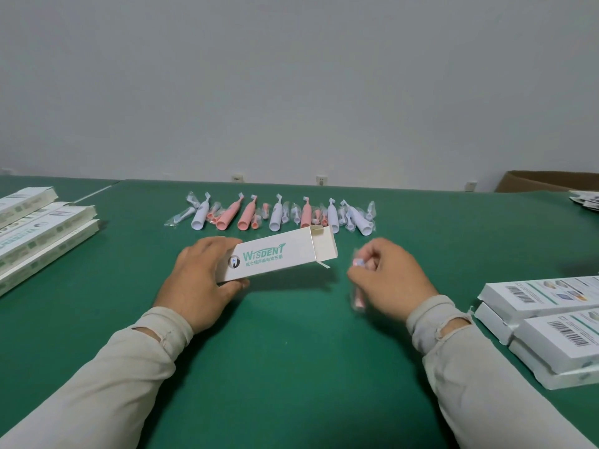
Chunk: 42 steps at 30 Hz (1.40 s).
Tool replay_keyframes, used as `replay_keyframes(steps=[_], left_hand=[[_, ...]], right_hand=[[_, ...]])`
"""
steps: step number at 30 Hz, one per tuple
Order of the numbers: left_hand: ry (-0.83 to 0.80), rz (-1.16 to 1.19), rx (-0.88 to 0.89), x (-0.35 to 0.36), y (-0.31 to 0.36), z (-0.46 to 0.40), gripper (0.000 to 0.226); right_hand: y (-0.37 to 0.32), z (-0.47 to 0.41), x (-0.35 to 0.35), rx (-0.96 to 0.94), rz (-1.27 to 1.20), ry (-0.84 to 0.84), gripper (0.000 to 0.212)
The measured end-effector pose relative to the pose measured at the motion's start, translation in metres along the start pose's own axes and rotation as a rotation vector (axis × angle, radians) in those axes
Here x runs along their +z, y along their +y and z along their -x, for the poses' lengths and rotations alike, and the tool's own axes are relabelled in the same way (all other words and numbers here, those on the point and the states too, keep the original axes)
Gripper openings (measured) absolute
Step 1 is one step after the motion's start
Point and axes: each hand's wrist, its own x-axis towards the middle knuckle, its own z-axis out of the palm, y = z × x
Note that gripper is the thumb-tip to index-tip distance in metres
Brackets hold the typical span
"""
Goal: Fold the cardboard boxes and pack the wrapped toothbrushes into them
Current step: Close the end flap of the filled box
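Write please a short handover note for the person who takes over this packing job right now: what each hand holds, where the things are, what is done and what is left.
Left hand: grips the closed end of a white Wisdent box, lifted off the green table, its right end open.
Right hand: pinches a small wrapped pink piece, blurred, beside the open end, not yet inside.
Row of wrapped toothbrushes, pink and white, lies behind the box, unpacked.
Boxes at right lie stacked, barcode side up; boxes at left are piled too. Which pile is packed I cannot tell.
Left: put the piece in, close the flap, continue with the row.
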Motion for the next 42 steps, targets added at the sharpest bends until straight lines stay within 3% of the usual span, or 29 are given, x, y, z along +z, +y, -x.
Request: replay_keyframes(steps=[3,6,14,20,26,32,34,36,42], left_hand=[[0.001,0.002,0.014,0.000,0.002,0.000,0.060],[0.003,0.004,0.022,0.000,0.002,0.000,0.060],[0.016,0.016,0.102,0.000,0.008,0.002,0.060],[0.014,0.056,0.110,0.001,0.010,0.003,0.060],[-0.006,0.071,0.130,0.002,0.014,0.004,0.061],[-0.025,0.086,0.141,0.006,0.013,0.004,0.062],[-0.038,0.084,0.125,0.006,0.009,0.004,0.062],[-0.041,0.094,0.114,0.005,0.007,0.003,0.062],[-0.022,0.123,0.096,0.003,0.007,0.002,0.060]], right_hand=[[-0.016,0.007,0.002,-0.141,-0.513,0.119,0.025],[-0.029,0.013,0.010,-0.253,-0.705,0.249,0.027],[-0.023,0.013,0.023,-0.166,-0.502,0.504,0.019],[-0.020,0.012,0.021,-0.089,-0.512,0.593,0.016],[-0.023,0.016,0.028,-0.163,-0.372,0.456,0.017],[-0.026,0.020,0.033,-0.203,-0.327,-0.128,0.052],[-0.023,0.020,0.026,-0.234,-0.278,-0.231,0.042],[-0.021,0.020,0.017,-0.266,-0.282,-0.257,0.022],[-0.014,0.015,0.007,-0.278,-0.323,-0.101,0.065]])
